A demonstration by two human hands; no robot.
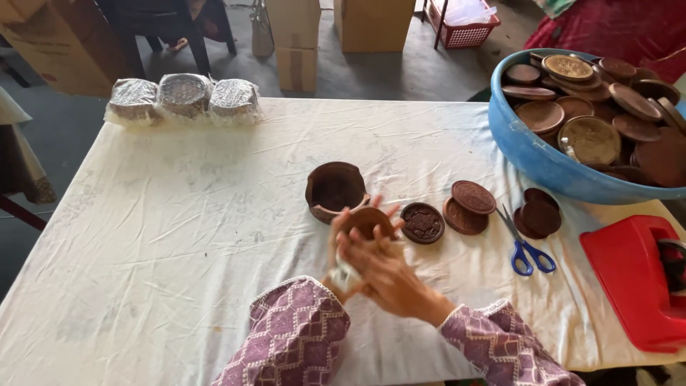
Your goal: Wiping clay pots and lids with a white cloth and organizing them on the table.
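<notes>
White cloth, creased and faintly stained, is spread over the table (143, 236), with cardboard boxes (296, 43) seen on the grey floor beyond. At the far left edge three plastic-wrapped bundles (184, 99) are lined up. Near the middle a round wooden holder (334, 189) is set, and just in front of it a brown wooden disc (366, 220) is gripped between both hands: the left hand (341, 261) is curled beneath it together with a pale scrap, possibly cloth, while the right hand (389, 275) is laid over it with fingers spread. Loose carved discs (457, 207) are scattered to the right, then blue-handled scissors (525, 246), a red tape dispenser (629, 279) and a blue tub (543, 164) heaped with more discs. Since the hands are blurred, the grip may be judged unsteady; the disc could be dropped onto the holder and chipped.
</notes>
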